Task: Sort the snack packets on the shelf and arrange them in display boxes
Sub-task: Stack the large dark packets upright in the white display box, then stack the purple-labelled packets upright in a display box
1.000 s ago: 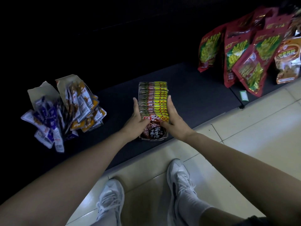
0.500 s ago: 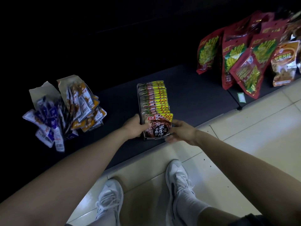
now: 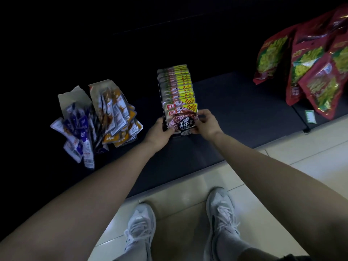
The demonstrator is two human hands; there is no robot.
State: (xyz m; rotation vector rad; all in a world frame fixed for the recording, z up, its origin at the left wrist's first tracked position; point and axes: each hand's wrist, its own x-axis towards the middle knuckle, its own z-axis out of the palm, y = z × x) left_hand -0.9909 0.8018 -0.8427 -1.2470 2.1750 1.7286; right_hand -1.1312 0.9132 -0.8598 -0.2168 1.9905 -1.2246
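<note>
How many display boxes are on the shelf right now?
3. The middle box, full of yellow-topped packets, gripped by the left hand; two side by side at left: the purple-packet box and orange-packet box. Darkness may hide more.

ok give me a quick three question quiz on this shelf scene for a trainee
1. True or false: the red bags stand to the right of the display box.
2. The right hand grips: A) the front packet in the row, B) a red bag, C) a purple packet?
3. Fill in: the loose pile of purple and orange packets lies to the box's ___.
Key: 1 true; 2 A; 3 left.
</note>
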